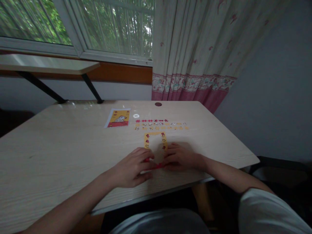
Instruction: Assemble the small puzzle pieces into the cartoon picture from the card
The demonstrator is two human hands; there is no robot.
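A jigsaw puzzle border (155, 133), yellow along its top and sides and red at its bottom, lies on the table with bare tabletop inside it. My left hand (135, 166) rests over its lower left corner, fingers apart and touching the red pieces. At the lower right, my right hand (179, 157) lies with its fingers spread on the border's side and bottom. My fingers hide parts of both lower corners. Just beyond are rows of loose jigsaw pieces (161, 127), yellow and whitish, with a red row (150, 121) at the back.
A reference picture card (119, 118) with a pale animal on yellow and red lies back left of the puzzle. The wooden table (60, 156) has a round dark cable hole (158, 104) near its rear edge. A raised shelf (48, 63) stands at the left, and a curtain (190, 48) hangs behind.
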